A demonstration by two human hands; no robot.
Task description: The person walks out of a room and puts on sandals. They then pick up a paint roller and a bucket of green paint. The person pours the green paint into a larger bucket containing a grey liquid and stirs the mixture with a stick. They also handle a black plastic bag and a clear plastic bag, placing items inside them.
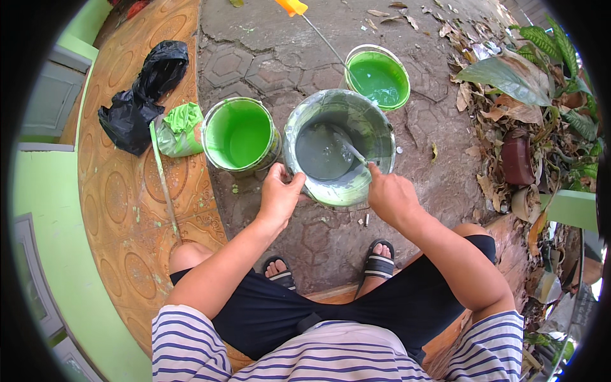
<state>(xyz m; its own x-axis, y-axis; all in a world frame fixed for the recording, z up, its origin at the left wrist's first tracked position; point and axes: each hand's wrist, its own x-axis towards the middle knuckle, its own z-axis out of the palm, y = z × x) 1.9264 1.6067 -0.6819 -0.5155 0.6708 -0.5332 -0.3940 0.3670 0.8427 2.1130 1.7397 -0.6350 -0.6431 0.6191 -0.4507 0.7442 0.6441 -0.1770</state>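
Note:
My left hand (280, 194) grips the lower left rim of a paint-smeared bucket (372, 137) holding thin grey liquid. My right hand (386, 194) is closed on a stirrer (351, 150), a pale stick whose lower end sits in that liquid. Just left of this bucket stands a bucket of bright green paint (245, 137). Behind and right is another green paint bucket (386, 83), with an orange-handled roller tool (291, 7) leaning out of it on a thin metal rod.
Orange tiles (118, 239) on the left carry black plastic bags (127, 118), a green-stained bag (178, 137) and a pole (164, 184), beside a pale green wall (57, 223). Cracked paving (242, 63) lies ahead. Dry leaves, plants (563, 63) and a maroon pot (517, 156) line the right.

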